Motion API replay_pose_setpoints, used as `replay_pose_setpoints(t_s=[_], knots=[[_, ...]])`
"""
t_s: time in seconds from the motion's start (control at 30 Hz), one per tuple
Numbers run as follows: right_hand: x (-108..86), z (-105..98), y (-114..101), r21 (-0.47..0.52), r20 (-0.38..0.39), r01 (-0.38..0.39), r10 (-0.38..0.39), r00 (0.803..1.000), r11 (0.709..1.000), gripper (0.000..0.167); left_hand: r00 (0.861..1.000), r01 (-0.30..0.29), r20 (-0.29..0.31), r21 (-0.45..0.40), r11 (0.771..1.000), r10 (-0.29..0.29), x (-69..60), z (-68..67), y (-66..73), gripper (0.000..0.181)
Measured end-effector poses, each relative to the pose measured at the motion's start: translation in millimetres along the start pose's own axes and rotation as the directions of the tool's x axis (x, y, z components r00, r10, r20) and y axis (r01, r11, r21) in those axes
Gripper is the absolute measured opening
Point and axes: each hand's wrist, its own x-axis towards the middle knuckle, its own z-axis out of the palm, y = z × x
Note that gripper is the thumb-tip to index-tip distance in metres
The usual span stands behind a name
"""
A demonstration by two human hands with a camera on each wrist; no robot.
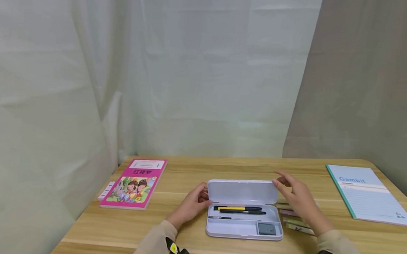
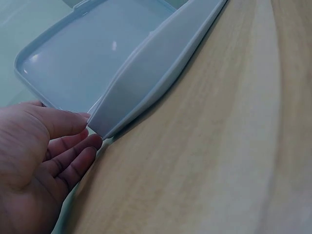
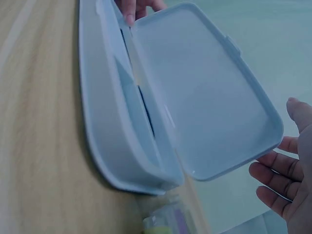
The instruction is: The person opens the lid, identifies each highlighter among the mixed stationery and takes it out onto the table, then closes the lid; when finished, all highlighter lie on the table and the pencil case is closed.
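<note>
A white pencil case lies on the table with its lid raised. Inside its back compartment are a yellow-and-black pen, a black pen and a slim clear pen. A grey eraser sits in the small front right compartment. My left hand pinches the case's left end near the hinge, thumb above and fingers below. At the lid's upper right corner, my right hand touches the edge with its fingers, the thumb spread apart in the right wrist view.
Several slim pens or markers lie right of the case, partly hidden under my right forearm. A pink book is at the left, over another white item. A Gambit notebook lies at the right. Pale curtains hang behind the table.
</note>
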Motion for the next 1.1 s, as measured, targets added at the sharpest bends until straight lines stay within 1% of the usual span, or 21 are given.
replay_pose_setpoints(t_s=[0.13,0.23,0.47,0.5,0.7,0.73,0.9,1.03,1.1], knots=[[3.8,-2.1,-5.1,-0.008,0.010,0.020,-0.019,1.000,1.000,0.047,1.000,0.006,0.000,0.007,1.000,-0.006,-0.4,0.9,1.1,0.027],[5.6,-3.3,-8.3,-0.002,0.017,0.029,-0.029,0.999,1.000,0.045,1.000,0.012,0.000,0.028,1.000,-0.012,0.4,1.3,0.9,0.026],[6.7,-6.4,-11.4,0.000,0.018,0.017,-0.017,1.000,1.000,0.038,1.000,0.003,0.011,0.061,0.998,-0.004,3.9,2.3,1.6,0.024],[6.3,-7.0,-11.3,0.004,0.019,0.012,-0.012,1.000,1.000,0.038,1.000,0.003,0.015,0.064,0.998,-0.004,3.6,2.3,5.1,0.023],[4.4,-9.4,-10.5,0.035,0.028,0.007,-0.008,1.000,0.999,0.033,1.000,-0.012,0.025,0.076,0.997,0.011,5.5,2.9,3.3,0.023],[4.3,-9.7,-10.6,0.037,0.029,0.009,-0.010,1.000,0.999,0.032,1.000,-0.014,0.024,0.080,0.997,0.012,6.5,2.9,-0.4,0.023],[4.4,-9.1,-12.8,0.046,0.033,0.011,-0.012,0.999,0.999,0.026,0.999,-0.028,0.023,0.107,0.994,0.026,4.5,0.4,-0.6,0.024],[3.8,-7.1,-16.2,0.058,0.028,0.030,-0.032,0.999,0.998,0.019,1.000,-0.023,0.010,0.130,0.991,0.022,1.7,-0.8,-1.2,0.027],[3.1,-6.1,-17.6,0.062,0.027,0.041,-0.043,0.999,0.997,0.016,1.000,-0.027,0.005,0.128,0.991,0.026,0.2,-1.0,-2.1,0.028]])
